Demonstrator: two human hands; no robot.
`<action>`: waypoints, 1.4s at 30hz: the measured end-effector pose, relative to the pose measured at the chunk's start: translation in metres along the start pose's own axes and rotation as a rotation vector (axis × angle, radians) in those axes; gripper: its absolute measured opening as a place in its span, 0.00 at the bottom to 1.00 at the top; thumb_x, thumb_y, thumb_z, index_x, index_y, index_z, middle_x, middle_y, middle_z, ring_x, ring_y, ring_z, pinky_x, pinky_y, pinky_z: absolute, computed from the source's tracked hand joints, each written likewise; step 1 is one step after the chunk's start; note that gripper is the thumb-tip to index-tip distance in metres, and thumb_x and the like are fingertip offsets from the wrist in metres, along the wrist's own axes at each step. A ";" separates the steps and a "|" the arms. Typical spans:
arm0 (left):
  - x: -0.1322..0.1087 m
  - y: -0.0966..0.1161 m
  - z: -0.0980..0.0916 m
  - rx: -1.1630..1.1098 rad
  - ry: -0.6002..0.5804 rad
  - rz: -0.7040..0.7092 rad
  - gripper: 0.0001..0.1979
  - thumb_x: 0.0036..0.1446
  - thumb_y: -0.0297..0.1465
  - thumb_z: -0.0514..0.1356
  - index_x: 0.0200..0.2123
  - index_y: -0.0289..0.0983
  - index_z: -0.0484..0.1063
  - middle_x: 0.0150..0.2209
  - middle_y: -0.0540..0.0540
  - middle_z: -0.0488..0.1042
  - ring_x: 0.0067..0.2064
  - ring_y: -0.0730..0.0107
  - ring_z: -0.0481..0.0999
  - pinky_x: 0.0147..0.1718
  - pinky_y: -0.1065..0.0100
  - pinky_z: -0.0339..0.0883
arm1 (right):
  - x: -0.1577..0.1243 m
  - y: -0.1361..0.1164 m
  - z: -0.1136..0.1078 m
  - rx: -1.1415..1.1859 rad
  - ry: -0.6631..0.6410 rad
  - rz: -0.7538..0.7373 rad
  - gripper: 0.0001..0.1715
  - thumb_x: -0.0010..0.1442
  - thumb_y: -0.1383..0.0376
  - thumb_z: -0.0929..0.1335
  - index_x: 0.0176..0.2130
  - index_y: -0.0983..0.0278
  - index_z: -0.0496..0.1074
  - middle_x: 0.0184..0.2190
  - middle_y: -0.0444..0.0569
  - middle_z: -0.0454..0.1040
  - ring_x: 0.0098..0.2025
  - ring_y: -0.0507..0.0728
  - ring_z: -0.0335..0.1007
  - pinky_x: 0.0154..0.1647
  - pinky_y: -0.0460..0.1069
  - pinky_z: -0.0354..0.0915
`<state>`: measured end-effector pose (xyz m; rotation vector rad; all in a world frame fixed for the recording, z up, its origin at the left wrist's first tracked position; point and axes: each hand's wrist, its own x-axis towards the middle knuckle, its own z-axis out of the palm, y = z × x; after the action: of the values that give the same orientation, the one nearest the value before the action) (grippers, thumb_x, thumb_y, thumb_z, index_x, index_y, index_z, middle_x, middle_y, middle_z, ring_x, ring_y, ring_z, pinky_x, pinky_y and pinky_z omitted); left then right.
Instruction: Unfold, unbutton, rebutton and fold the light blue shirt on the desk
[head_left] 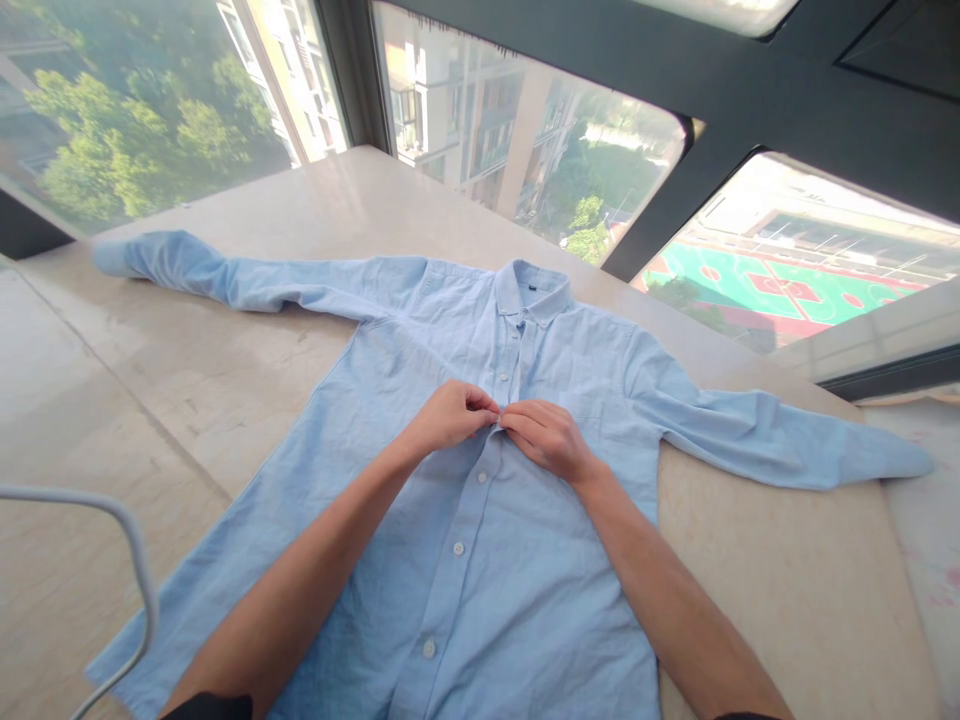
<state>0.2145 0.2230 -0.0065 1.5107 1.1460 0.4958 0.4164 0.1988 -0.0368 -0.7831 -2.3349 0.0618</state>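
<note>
A light blue button-up shirt (390, 370) lies face up with both sleeves spread out and its collar (532, 290) at the far end. At mid-chest, my left hand (456, 412) pinches the edge of the front placket. My right hand (546, 435) meets it there, fingertips closed on the same spot of the placket. The button between the fingertips is mostly covered. Below the hands, white buttons (459, 549) run down the placket, and another button (503, 377) shows just above them. Near the collar the placket edges stand slightly apart.
The shirt rests on a pale stone ledge (300, 215) beneath dark-framed windows (525, 130). A white cable or tube (139, 560) curves over the left edge. Whitish fabric with faint pink marks (926, 500) lies at the right.
</note>
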 end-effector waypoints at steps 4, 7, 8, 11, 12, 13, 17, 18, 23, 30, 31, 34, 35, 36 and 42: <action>-0.001 -0.001 0.001 -0.007 0.012 0.023 0.10 0.50 0.32 0.59 0.31 0.34 0.79 0.23 0.51 0.75 0.22 0.76 0.69 0.23 0.74 0.61 | -0.001 -0.001 0.000 0.026 0.024 0.004 0.10 0.65 0.72 0.64 0.42 0.63 0.74 0.38 0.52 0.79 0.39 0.56 0.76 0.40 0.50 0.71; -0.003 0.000 0.001 -0.007 0.008 0.036 0.10 0.50 0.32 0.59 0.31 0.34 0.79 0.23 0.51 0.75 0.22 0.76 0.69 0.23 0.74 0.61 | -0.002 -0.001 0.000 0.047 0.017 0.026 0.10 0.65 0.72 0.64 0.42 0.62 0.74 0.39 0.52 0.79 0.39 0.56 0.77 0.40 0.50 0.72; -0.003 0.000 0.001 -0.008 0.005 0.041 0.10 0.50 0.32 0.59 0.31 0.34 0.79 0.23 0.51 0.75 0.22 0.76 0.69 0.23 0.73 0.62 | -0.002 -0.001 0.000 0.052 0.014 0.033 0.10 0.65 0.72 0.64 0.42 0.62 0.74 0.39 0.52 0.79 0.39 0.56 0.77 0.40 0.50 0.72; -0.006 0.001 0.001 0.004 0.016 0.060 0.10 0.50 0.31 0.59 0.32 0.34 0.80 0.23 0.50 0.76 0.24 0.74 0.71 0.25 0.73 0.63 | -0.002 -0.001 0.000 0.058 0.004 0.040 0.11 0.65 0.72 0.64 0.42 0.62 0.73 0.39 0.52 0.79 0.39 0.56 0.77 0.39 0.50 0.72; -0.007 0.000 0.001 0.011 0.024 0.066 0.10 0.50 0.31 0.60 0.32 0.34 0.80 0.24 0.50 0.76 0.25 0.74 0.72 0.26 0.73 0.63 | -0.002 -0.001 -0.001 0.060 0.002 0.039 0.10 0.65 0.72 0.64 0.42 0.62 0.73 0.39 0.52 0.79 0.40 0.56 0.77 0.39 0.50 0.72; -0.008 0.000 0.001 0.017 0.027 0.071 0.09 0.50 0.30 0.60 0.32 0.34 0.79 0.25 0.49 0.77 0.26 0.73 0.72 0.26 0.73 0.64 | -0.002 -0.001 -0.001 0.062 0.002 0.041 0.10 0.64 0.72 0.63 0.42 0.62 0.73 0.39 0.53 0.79 0.40 0.56 0.77 0.39 0.50 0.72; -0.011 -0.006 0.006 -0.001 0.034 0.082 0.09 0.50 0.29 0.59 0.33 0.34 0.79 0.28 0.48 0.79 0.28 0.72 0.74 0.28 0.73 0.64 | 0.000 -0.002 -0.002 0.091 0.035 0.067 0.10 0.63 0.73 0.63 0.42 0.62 0.71 0.39 0.52 0.79 0.40 0.56 0.76 0.40 0.50 0.71; -0.012 -0.007 0.007 -0.016 0.047 0.084 0.10 0.51 0.30 0.59 0.33 0.34 0.79 0.28 0.48 0.79 0.29 0.72 0.75 0.28 0.73 0.65 | 0.000 -0.002 -0.002 0.099 0.040 0.071 0.11 0.63 0.73 0.63 0.42 0.62 0.71 0.38 0.52 0.79 0.40 0.56 0.76 0.40 0.50 0.71; -0.014 -0.006 0.013 0.049 0.108 0.108 0.08 0.52 0.29 0.59 0.33 0.35 0.78 0.26 0.50 0.77 0.27 0.73 0.73 0.26 0.73 0.62 | -0.002 -0.001 0.000 0.119 0.028 0.058 0.10 0.62 0.73 0.64 0.41 0.61 0.71 0.37 0.52 0.78 0.39 0.56 0.75 0.40 0.51 0.70; -0.015 -0.005 0.016 0.087 0.229 0.108 0.02 0.51 0.29 0.59 0.27 0.37 0.68 0.23 0.53 0.71 0.26 0.74 0.70 0.25 0.73 0.60 | -0.001 -0.001 -0.002 0.073 -0.029 0.035 0.14 0.65 0.72 0.63 0.47 0.61 0.72 0.38 0.52 0.77 0.39 0.56 0.74 0.41 0.52 0.70; -0.014 -0.007 0.016 0.050 0.238 0.099 0.04 0.51 0.30 0.60 0.27 0.37 0.67 0.22 0.54 0.70 0.25 0.74 0.69 0.25 0.73 0.60 | -0.001 -0.001 -0.002 0.061 -0.032 0.029 0.13 0.65 0.72 0.63 0.46 0.61 0.73 0.38 0.52 0.77 0.39 0.56 0.74 0.40 0.52 0.70; -0.011 -0.010 0.016 -0.100 0.219 0.061 0.07 0.49 0.31 0.61 0.27 0.38 0.64 0.22 0.54 0.70 0.23 0.75 0.70 0.23 0.74 0.60 | 0.000 -0.002 -0.003 0.045 -0.036 0.023 0.11 0.66 0.72 0.64 0.43 0.61 0.74 0.36 0.51 0.77 0.37 0.55 0.73 0.39 0.51 0.70; -0.010 -0.010 0.016 -0.142 0.206 0.051 0.08 0.49 0.31 0.62 0.27 0.38 0.63 0.22 0.54 0.70 0.23 0.75 0.70 0.22 0.74 0.60 | 0.000 -0.002 -0.003 0.040 -0.039 0.024 0.11 0.66 0.72 0.64 0.43 0.61 0.74 0.36 0.51 0.77 0.37 0.55 0.73 0.39 0.51 0.69; -0.010 -0.010 0.016 -0.172 0.195 0.045 0.09 0.49 0.31 0.62 0.27 0.38 0.62 0.23 0.54 0.70 0.22 0.76 0.70 0.21 0.74 0.60 | 0.000 -0.002 -0.003 0.033 -0.039 0.025 0.11 0.66 0.72 0.64 0.42 0.61 0.74 0.36 0.51 0.78 0.37 0.55 0.73 0.38 0.51 0.69; -0.008 -0.011 0.015 -0.217 0.171 0.040 0.10 0.48 0.32 0.63 0.27 0.38 0.62 0.20 0.56 0.68 0.20 0.77 0.69 0.19 0.75 0.59 | 0.000 -0.002 -0.003 0.011 -0.016 0.014 0.11 0.66 0.71 0.64 0.42 0.62 0.75 0.36 0.52 0.78 0.38 0.56 0.74 0.39 0.51 0.70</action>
<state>0.2189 0.2080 -0.0184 1.3243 1.1548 0.7635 0.4173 0.1968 -0.0338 -0.7958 -2.3423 0.0870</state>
